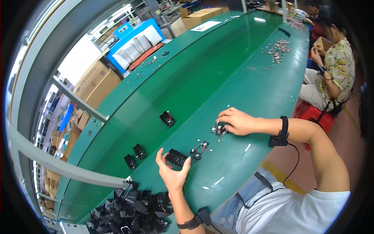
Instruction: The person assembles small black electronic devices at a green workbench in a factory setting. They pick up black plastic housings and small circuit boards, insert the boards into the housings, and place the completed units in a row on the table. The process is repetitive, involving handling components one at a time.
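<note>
Between the thumb and fingers of my left hand [174,175] is a black plastic housing [176,157], its recessed side facing up, just above the near strip of the bench. Farther right, my right hand [238,121] curls its fingers down onto a small black part with red wires [219,128]; its fingertips partly cover the spot where they meet it. Another cluster of small black parts with red and dark wires [200,150] lies on the green surface between my two hands.
A heap of black plastic housings [130,210] stands left of my left forearm. Several finished-looking black units, one of them a unit with a red wire [167,119], lie on the green belt [187,93]. Loose wired parts [278,50] are strewn far right, near a seated person [337,74].
</note>
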Available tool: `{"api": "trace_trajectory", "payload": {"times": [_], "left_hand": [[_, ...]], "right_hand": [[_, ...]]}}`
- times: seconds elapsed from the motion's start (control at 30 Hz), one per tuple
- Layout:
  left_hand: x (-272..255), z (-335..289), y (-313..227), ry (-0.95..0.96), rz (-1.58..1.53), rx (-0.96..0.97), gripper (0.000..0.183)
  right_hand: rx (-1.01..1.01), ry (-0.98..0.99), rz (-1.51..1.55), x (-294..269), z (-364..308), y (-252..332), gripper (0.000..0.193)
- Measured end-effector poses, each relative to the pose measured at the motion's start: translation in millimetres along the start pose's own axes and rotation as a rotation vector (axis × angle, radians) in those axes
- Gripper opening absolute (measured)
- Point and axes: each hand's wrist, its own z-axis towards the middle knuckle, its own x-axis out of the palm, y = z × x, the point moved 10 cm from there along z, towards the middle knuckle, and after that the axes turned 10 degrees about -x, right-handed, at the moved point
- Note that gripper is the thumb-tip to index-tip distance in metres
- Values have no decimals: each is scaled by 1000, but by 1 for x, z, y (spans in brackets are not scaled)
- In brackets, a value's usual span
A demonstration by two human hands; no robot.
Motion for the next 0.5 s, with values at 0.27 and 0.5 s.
{"api": "trace_trajectory", "payload": {"times": [0.27, 0.5], "left_hand": [[-13, -2, -5, -112, -112, 92, 71], [-1, 0, -1, -180, 99, 58, 76]], "right_hand": [[-89, 141, 526, 47, 88, 62, 26], [-104, 108, 731, 57, 87, 61, 27]]}}
